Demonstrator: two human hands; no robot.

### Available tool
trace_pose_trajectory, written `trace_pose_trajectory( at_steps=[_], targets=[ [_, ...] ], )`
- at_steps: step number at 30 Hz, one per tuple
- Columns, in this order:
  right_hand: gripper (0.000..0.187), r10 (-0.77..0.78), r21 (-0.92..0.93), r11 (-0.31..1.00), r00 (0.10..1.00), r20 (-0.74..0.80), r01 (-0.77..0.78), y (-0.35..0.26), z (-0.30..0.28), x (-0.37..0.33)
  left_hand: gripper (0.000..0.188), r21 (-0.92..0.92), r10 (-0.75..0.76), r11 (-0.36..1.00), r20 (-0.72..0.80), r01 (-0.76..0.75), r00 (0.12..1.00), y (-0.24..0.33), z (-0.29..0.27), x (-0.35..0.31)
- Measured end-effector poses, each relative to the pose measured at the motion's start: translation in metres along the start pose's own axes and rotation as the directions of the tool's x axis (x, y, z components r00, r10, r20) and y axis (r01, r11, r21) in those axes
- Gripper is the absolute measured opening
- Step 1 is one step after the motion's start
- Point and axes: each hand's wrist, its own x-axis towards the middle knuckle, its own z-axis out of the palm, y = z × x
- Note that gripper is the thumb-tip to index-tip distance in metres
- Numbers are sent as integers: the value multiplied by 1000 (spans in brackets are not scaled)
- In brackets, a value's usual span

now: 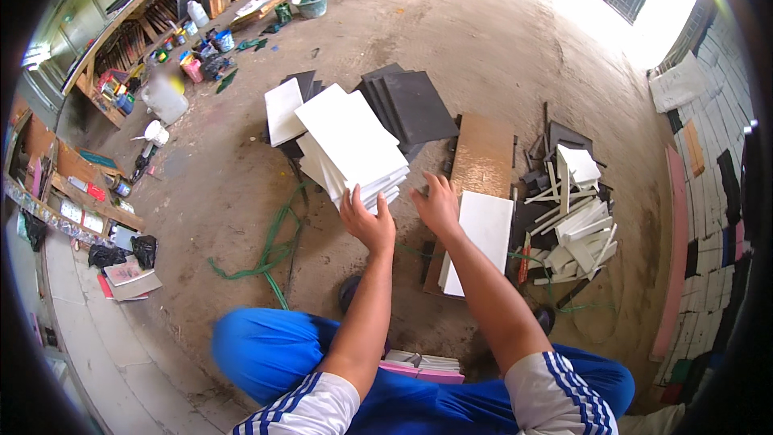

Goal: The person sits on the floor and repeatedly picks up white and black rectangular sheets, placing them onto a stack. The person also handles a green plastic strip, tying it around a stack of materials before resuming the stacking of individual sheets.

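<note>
A stack of white foam-like sheets [350,137] lies slightly fanned on the floor ahead of me. At its near edge is my left hand [369,224], fingers spread and fingertips against or just beside the sheets; exact contact is hard to tell. My right hand [439,205] hovers right of the stack, fingers apart and nothing in them. Beside my right forearm, a smaller pile of white sheets [483,234] rests on a brown board [483,153]. Behind the white stack are dark grey sheets [415,105], and another white sheet [283,110] lies at its left.
White and black offcuts [576,234] are heaped to the right of the board. A green cord [274,250] coils on the floor at left. Pink and white sheets [423,366] sit between my legs. Farther off are a white jug [165,101] and a grey bucket [311,5].
</note>
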Motion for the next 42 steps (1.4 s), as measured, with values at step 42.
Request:
trace_pose_trajectory(
  at_steps=[42],
  targets=[
    [70, 60, 519, 852, 973, -225, 68, -11, -85, -68, 54, -632, -137, 646, 456, 428, 880, 80, -78, -12]
  ],
)
